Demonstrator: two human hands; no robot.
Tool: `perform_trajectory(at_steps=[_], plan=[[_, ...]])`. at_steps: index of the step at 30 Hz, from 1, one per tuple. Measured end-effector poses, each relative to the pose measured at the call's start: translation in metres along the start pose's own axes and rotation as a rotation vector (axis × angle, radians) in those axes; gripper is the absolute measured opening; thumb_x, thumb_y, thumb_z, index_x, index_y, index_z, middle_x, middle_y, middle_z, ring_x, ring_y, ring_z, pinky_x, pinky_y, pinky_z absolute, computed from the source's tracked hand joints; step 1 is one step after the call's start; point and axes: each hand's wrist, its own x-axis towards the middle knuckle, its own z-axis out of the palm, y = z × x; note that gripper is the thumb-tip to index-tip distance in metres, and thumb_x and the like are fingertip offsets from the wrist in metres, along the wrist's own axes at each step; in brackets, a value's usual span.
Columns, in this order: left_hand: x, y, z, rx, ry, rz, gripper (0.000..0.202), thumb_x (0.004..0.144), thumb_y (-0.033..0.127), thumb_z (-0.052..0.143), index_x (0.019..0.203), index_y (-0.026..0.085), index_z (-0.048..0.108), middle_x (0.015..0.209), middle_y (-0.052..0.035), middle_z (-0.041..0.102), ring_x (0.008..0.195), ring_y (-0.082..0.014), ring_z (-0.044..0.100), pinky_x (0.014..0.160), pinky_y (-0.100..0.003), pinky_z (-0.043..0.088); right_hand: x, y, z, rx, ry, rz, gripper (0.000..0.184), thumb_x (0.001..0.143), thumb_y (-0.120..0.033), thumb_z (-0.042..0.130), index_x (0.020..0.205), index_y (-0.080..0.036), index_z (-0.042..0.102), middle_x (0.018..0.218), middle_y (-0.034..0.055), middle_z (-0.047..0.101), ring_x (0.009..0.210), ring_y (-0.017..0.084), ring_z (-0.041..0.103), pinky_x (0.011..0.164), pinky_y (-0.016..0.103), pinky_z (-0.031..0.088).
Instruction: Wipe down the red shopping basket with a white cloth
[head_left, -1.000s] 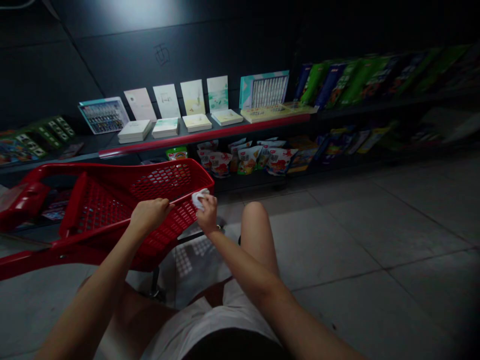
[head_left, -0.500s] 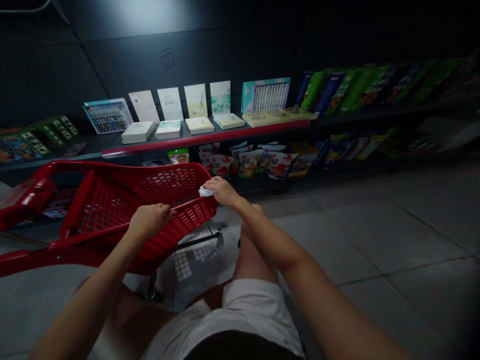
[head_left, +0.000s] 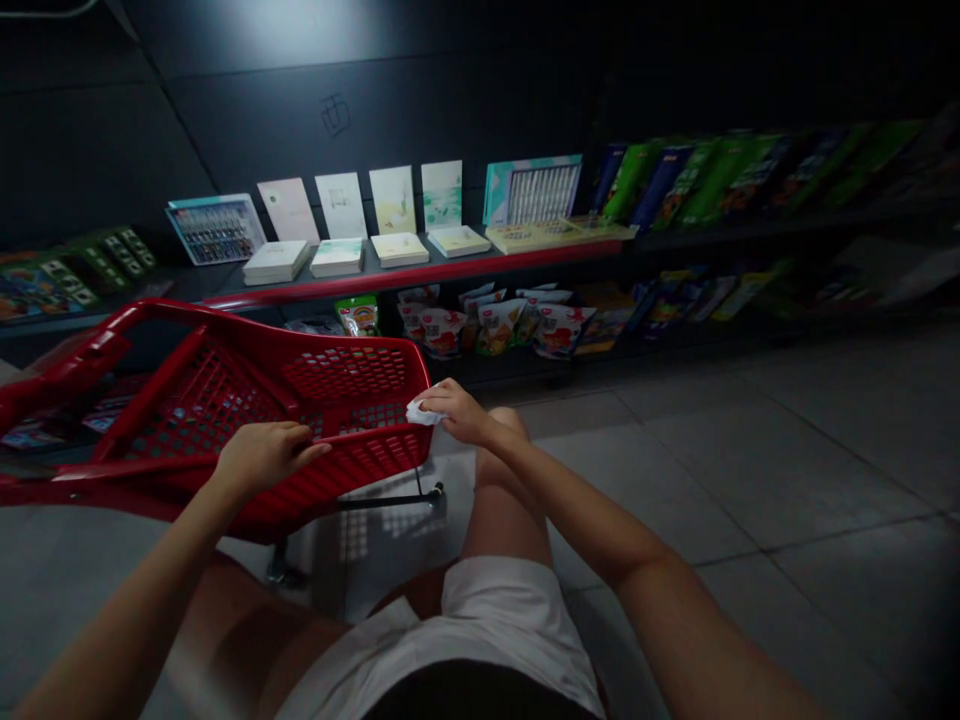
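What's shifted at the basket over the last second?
The right hand has swung out to the right, keeping hold of the white cloth on the rim near the corner of the red basket. The left hand has moved left and lower along the near rim, and the basket has turned slightly. Nothing was let go. The shelf with its cards and boxes stayed as it was.

Straight ahead at twelve o'clock I face a black panelled wall (head_left: 375, 100), with a pale patch of light (head_left: 255, 30) on it toward eleven. A long display shelf (head_left: 420, 272) with a red edge runs along it, and grey floor tiles (head_left: 750, 500) spread toward three o'clock.
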Motion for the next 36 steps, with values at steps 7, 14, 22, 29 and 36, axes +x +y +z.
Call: perform_trajectory(at_steps=[7,14,22,29,36], plan=[[-0.013,-0.014,0.003,-0.011,-0.001,0.063,0.058,0.090,0.063,0.022,0.073,0.023,0.062,0.080,-0.0046,0.069,0.075,-0.0191,0.064,0.057,-0.028,0.032,0.058,0.043,0.000,-0.044,0.075,0.195,0.025,0.078,-0.006,0.052,0.091,-0.017,0.070,0.112,0.0077,0.067,0.104,0.019,0.052,0.093,0.035,0.035],[-0.011,-0.020,0.000,-0.055,-0.101,-0.087,0.058,0.082,0.071,0.030,0.069,0.023,0.058,0.072,-0.0049,0.068,0.068,-0.0213,0.064,0.055,-0.028,0.031,0.039,0.027,0.018,-0.032,0.184,0.222,0.034,0.076,0.000,0.045,0.098,-0.015,0.067,0.119,0.0090,0.064,0.108,0.019,0.052,0.093,0.035,0.036],[-0.011,-0.039,0.004,-0.008,-0.151,-0.067,0.064,0.082,0.073,0.023,0.071,0.022,0.060,0.077,-0.0077,0.070,0.074,-0.0238,0.066,0.057,-0.028,0.034,-0.024,-0.048,0.034,0.054,0.130,-0.025,0.043,0.065,0.001,0.047,0.098,-0.022,0.064,0.123,0.0028,0.062,0.110,0.020,0.051,0.094,0.036,0.038],[-0.006,-0.046,0.001,0.008,-0.162,-0.045,0.065,0.083,0.073,0.020,0.071,0.022,0.059,0.078,-0.0063,0.070,0.076,-0.0232,0.065,0.057,-0.028,0.031,0.014,0.006,0.030,-0.056,0.153,0.060,0.045,0.066,0.000,0.046,0.104,-0.015,0.065,0.122,0.0082,0.061,0.109,0.022,0.050,0.095,0.037,0.038],[0.002,-0.049,0.005,-0.018,-0.153,-0.047,0.066,0.083,0.073,0.021,0.074,0.022,0.061,0.080,-0.0073,0.070,0.078,-0.0250,0.066,0.057,-0.028,0.031,0.043,0.029,0.036,-0.038,0.262,0.343,0.044,0.070,0.001,0.042,0.104,-0.015,0.065,0.121,0.0086,0.061,0.109,0.021,0.051,0.091,0.033,0.038]])
